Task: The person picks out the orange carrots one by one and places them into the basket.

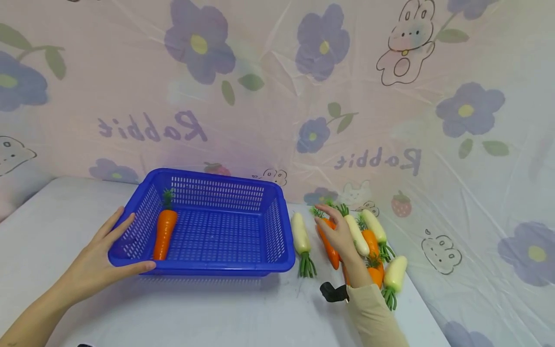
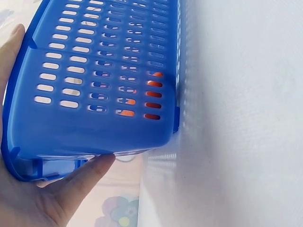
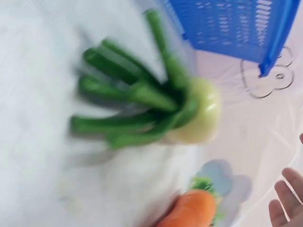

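Observation:
A blue plastic basket (image 1: 212, 268) with slotted walls stands on the table, one orange toy carrot (image 1: 164, 233) lying inside along its left wall. My left hand (image 1: 92, 260) grips the basket's near left corner, thumb on the front rim and fingers along the left side. To the right of the basket, my right hand (image 1: 340, 234) hovers with loosely bent fingers over another carrot (image 1: 329, 248). The right wrist view has those fingers (image 3: 289, 194) apart from the carrot (image 3: 193, 208). A white toy radish (image 1: 300, 231) with green stems lies between basket and right hand.
Several more carrots and white radishes (image 1: 395, 272) are heaped to the right, partly hidden by my right forearm. A small black object (image 1: 334, 292) shows beside the right wrist. Behind the table hangs a rabbit-and-flower patterned sheet (image 1: 260, 96).

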Demonstrator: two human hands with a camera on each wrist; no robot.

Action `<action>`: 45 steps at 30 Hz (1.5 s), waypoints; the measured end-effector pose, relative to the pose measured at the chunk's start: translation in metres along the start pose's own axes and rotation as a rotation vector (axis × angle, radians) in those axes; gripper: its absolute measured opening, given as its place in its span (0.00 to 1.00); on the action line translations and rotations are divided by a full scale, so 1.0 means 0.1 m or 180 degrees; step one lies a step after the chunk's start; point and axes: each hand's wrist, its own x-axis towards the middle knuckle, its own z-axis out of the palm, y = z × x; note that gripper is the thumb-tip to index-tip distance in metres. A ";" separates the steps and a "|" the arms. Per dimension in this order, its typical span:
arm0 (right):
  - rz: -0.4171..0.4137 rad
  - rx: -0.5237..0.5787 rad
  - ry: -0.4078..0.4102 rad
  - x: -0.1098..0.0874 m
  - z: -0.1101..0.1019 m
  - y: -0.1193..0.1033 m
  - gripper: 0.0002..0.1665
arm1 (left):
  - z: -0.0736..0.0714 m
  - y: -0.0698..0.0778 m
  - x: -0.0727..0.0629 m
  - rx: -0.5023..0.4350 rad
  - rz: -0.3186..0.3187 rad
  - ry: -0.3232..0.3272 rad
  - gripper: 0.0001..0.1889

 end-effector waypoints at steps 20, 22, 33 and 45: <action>0.0472 -0.0604 -0.0137 -0.08 0.00 0.38 0.30 | 0.00 -0.01 0.00 0.0007 0.0040 0.0036 0.58; 0.0559 -0.0648 -0.0206 -0.08 0.00 0.41 0.32 | 0.00 0.00 0.00 -0.0010 0.0045 0.0033 0.58; 0.0712 -0.0713 -0.0412 -0.06 0.03 0.52 0.35 | 0.03 0.01 -0.01 -0.0074 0.0070 0.0067 0.58; 0.0844 -0.0720 -0.0492 -0.08 0.11 0.48 0.29 | 0.02 0.00 -0.02 -0.0045 0.0010 0.0028 0.58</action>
